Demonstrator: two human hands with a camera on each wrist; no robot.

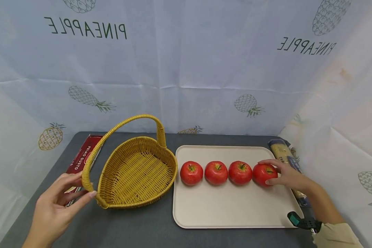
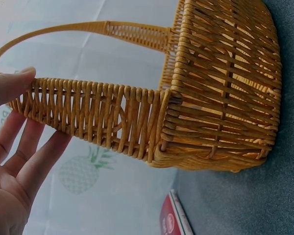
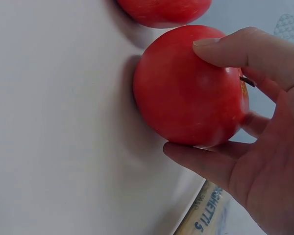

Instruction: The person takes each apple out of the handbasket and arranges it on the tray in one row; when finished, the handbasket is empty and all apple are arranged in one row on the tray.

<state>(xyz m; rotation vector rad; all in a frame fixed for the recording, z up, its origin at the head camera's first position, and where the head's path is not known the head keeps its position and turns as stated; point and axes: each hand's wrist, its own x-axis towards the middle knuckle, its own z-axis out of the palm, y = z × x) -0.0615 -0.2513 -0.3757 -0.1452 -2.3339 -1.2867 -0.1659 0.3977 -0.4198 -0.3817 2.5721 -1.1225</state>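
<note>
My left hand (image 1: 57,203) pinches the handle of a yellow wicker basket (image 1: 137,172) between thumb and fingers, as the left wrist view shows close up. The basket stands upright on the dark table, and its inside is bare woven wicker. On the beige tray (image 1: 229,210) several red apples form a row. My right hand (image 1: 289,175) grips the rightmost apple (image 3: 186,88), thumb on one side and fingers on the other. That apple still sits on the tray. Its neighbour (image 1: 240,172) stands close on the left.
A red Primo Gusto box (image 1: 83,155) lies behind the left hand, left of the basket. A spaghetti packet (image 1: 282,151) lies along the tray's right edge, partly under the right arm. White pineapple-print cloth (image 1: 186,69) hangs behind and at both sides.
</note>
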